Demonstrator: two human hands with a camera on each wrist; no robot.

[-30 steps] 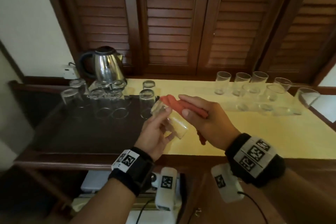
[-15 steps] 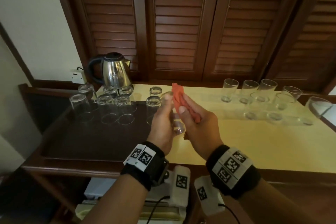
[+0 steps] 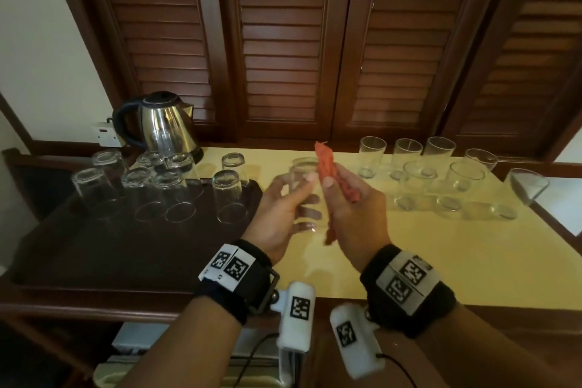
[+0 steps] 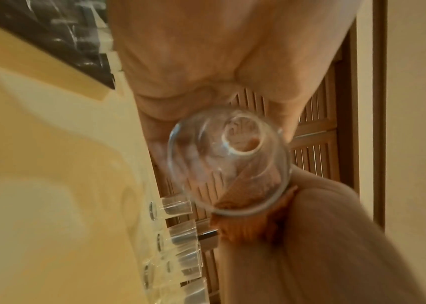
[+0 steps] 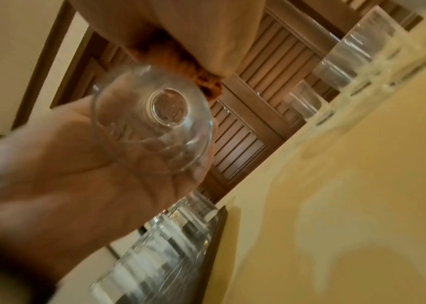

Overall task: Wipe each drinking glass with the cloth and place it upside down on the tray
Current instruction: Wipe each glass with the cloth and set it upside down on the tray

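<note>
My left hand (image 3: 300, 198) grips a clear drinking glass (image 3: 304, 167) upright above the counter's front, just right of the tray. My right hand (image 3: 346, 198) pinches a bunched orange-red cloth (image 3: 327, 161) right beside the glass's right wall, one end sticking up past the rim. From below, the left wrist view shows the glass base (image 4: 228, 164) with the cloth (image 4: 245, 228) against its side. The right wrist view shows the same glass (image 5: 154, 121) and cloth (image 5: 178, 61). A dark brown tray (image 3: 94, 246) at left carries several upside-down glasses (image 3: 228, 195).
Several upright glasses (image 3: 415, 183) stand in two rows on the yellow counter (image 3: 441, 261) to the right. A steel kettle (image 3: 163, 126) sits behind the tray, against the louvred wooden doors. The tray's near half is bare.
The glass has gone from tilted to upright in my left hand. The cloth has come out of its mouth and now stands beside it; my hands have drawn slightly apart.
</note>
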